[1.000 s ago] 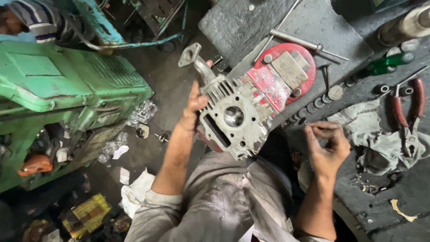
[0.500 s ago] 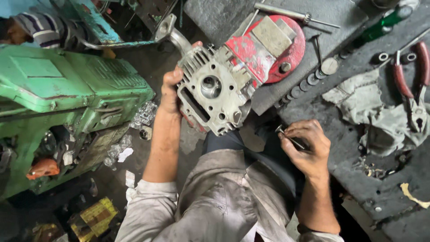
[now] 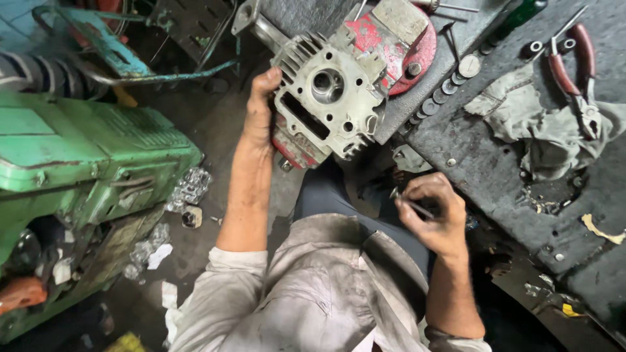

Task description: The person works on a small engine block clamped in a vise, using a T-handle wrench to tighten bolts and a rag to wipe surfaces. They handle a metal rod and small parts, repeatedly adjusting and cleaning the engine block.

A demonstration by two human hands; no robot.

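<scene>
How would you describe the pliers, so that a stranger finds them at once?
Start at the dark workbench on the right and find the crumpled grey rag lying there. The pliers lie at the rag's far right edge, with their tips on the cloth. Their red handles set them apart from the grey metal parts around.

My left hand hides the side of the engine head it grips. I can't tell what thin metal piece my right hand holds. The red vise is cut off at the top.
</scene>
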